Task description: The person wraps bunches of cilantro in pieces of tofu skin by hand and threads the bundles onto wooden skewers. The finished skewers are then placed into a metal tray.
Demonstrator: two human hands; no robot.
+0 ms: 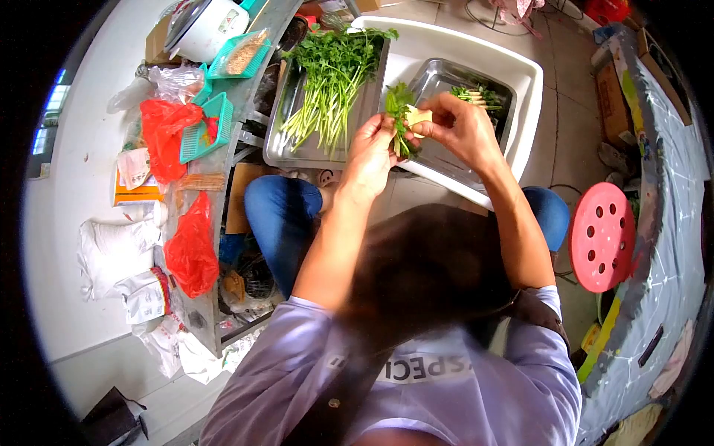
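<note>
In the head view, my left hand (374,152) is closed round a small bunch of leafy green herbs (400,100), the leaves standing up above the fingers. My right hand (467,134) pinches a thin, pale yellow sheet (419,116) against the side of this bunch. Just beyond my left hand lies a big heap of long-stemmed leafy herbs (335,63) in a metal tray (286,152). Behind my right hand, a second metal tray (446,160) holds several short green bundles (476,97) at its far end.
A large white tub (529,93) sits under the second tray. On the left, a metal table (227,167) carries green baskets (216,126), red plastic bags (192,249), thin sticks (201,181) and a white pot (212,33). A red stool (604,238) stands on the right.
</note>
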